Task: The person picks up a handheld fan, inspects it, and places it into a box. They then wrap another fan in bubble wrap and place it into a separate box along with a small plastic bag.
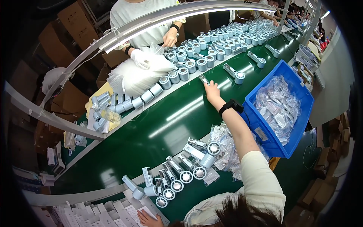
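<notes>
My right arm stretches across the green conveyor belt, and my right hand (212, 90) is closed round a light-blue handheld fan (203, 78). The fan's handle points to the far left; its head is hidden under my fingers. Other light-blue fans (235, 74) lie along the belt beyond. At the lower edge my left hand (150, 219) rests with fingers apart on white cartons (130, 212) standing in a row. Between my arms, several fans (177, 185) lie side by side with round ends toward me. Clear plastic bags of small parts (225, 145) are heaped beside them.
A blue bin (261, 130) full of bagged parts stands right of my arm. Across the belt, a person with a white glove (140, 58) handles white plastic sleeves (145, 75) beside rows of fans (191, 66). A lamp bar (151, 32) arches above.
</notes>
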A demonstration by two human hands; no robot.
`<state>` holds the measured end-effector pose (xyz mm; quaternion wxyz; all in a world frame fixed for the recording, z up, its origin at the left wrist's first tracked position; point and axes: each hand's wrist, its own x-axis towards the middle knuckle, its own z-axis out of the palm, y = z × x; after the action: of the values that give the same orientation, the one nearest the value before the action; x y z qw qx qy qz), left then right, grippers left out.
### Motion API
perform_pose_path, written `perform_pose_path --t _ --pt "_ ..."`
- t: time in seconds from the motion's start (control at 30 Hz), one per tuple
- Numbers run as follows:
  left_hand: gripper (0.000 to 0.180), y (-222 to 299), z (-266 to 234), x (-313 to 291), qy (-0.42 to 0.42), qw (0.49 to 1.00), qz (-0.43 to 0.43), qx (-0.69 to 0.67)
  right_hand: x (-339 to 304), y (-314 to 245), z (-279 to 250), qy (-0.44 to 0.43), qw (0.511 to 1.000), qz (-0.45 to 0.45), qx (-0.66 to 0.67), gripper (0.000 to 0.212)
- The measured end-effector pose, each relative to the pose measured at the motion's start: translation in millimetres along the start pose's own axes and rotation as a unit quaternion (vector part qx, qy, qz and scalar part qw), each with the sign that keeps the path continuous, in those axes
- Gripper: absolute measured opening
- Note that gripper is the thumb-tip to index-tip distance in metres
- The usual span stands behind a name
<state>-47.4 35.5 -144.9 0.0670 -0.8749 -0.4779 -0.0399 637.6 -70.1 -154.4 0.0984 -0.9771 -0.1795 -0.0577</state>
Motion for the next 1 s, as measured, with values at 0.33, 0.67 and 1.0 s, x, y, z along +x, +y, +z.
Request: perform_pose_path --t 0.33,0.67,1.0 --pt "0.079 0 5 -1 -0.004 1.0 -0.012 0.026 47 44 4 0.011 0.989 0.116 -0.089 0.033" --pt "0.088 3 -13 -3 -0.163 0.978 -0.123 -0.029 54 48 -2 -0.045 0.963 0.23 -0.135 0.028" --pt "0.078 19 -23 11 -0.032 0.996 -0.025 -0.075 17 -9 -53 0.057 0.982 0.028 -0.179 0.042"
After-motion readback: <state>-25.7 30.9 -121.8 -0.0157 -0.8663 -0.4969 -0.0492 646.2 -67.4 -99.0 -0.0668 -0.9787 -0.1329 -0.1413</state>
